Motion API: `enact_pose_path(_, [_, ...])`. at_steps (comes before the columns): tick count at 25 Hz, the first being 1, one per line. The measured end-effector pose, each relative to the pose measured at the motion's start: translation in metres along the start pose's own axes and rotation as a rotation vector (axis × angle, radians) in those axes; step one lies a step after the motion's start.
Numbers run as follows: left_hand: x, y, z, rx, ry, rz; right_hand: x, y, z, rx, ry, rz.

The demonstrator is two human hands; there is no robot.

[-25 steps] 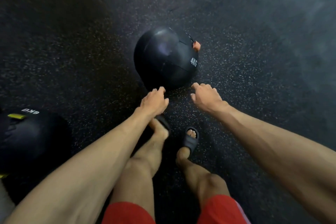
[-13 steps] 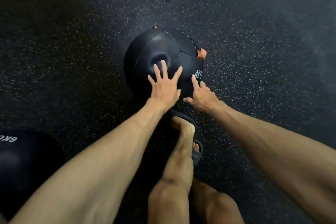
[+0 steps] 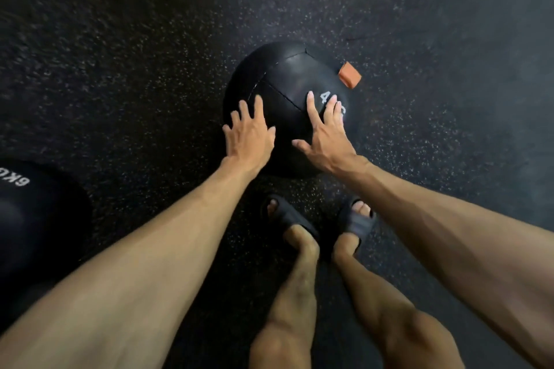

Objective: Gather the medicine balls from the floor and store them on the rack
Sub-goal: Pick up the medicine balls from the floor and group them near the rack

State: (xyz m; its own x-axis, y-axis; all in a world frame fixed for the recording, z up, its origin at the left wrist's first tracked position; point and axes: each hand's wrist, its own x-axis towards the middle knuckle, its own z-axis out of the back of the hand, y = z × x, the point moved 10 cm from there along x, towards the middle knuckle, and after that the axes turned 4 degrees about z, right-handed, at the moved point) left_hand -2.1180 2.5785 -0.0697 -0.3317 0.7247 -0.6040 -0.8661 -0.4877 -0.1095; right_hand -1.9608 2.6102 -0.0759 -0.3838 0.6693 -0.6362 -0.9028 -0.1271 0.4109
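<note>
1. Laying the left hand (image 3: pixel 250 136) flat on the near-left face of the 4 kg medicine ball (image 3: pixel 284 75), fingers straight and spread wide, gripping nothing.
2. Laying the right hand (image 3: pixel 325 135) flat on the near-right face of the same ball, fingers straight and fanned wide, thumb pointing toward the left hand, gripping nothing.
3. Partly covering the white weight marking (image 3: pixel 325 96) with the right hand's fingertips.
4. Leaving a narrow strip of black ball surface showing between the two hands.
5. Locating the ball on the speckled dark floor (image 3: pixel 120 54), directly under both palms and extending beyond the fingertips.
6. Showing an orange tab (image 3: pixel 349 75) on the ball just beyond the right hand's fingertips and slightly to their right.
7. Showing a second medicine ball (image 3: pixel 39 219), marked 6KG, on the floor well apart to the left of the left hand, beside the left forearm and partly cut off at the frame edge.
8. Standing in black slide sandals (image 3: pixel 287 216) just behind both wrists, toes pointing toward the ball and near it.
</note>
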Motion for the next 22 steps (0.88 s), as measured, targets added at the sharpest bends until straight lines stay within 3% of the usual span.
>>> enact_pose_path(4, [-0.023, 0.034, -0.019, -0.279, 0.084, 0.184, 0.055, 0.073, 0.020, -0.068, 0.064, 0.166])
enact_pose_path(9, [-0.005, 0.038, -0.011, -0.542, 0.068, 0.485, 0.121, 0.179, 0.017, -0.244, 0.311, 0.465])
enact_pose_path(11, [0.014, 0.063, -0.001, -0.637, 0.052, 0.616, 0.140, 0.223, 0.006, -0.306, 0.424, 0.581])
enact_pose_path(14, [0.030, 0.114, 0.007, -0.759, 0.066, 0.707, 0.163, 0.265, 0.012, -0.306, 0.440, 0.691])
enact_pose_path(18, [0.023, 0.187, 0.011, -1.061, -0.051, 1.036, 0.155, 0.273, 0.040, -0.387, 0.329, 0.890])
enact_pose_path(20, [0.030, 0.229, 0.020, -1.212, -0.189, 1.182, 0.152, 0.249, 0.042, -0.549, 0.411, 0.949])
enact_pose_path(22, [0.038, 0.268, 0.027, -1.274, -0.226, 1.260, 0.165, 0.242, 0.035, -0.631, 0.476, 0.926])
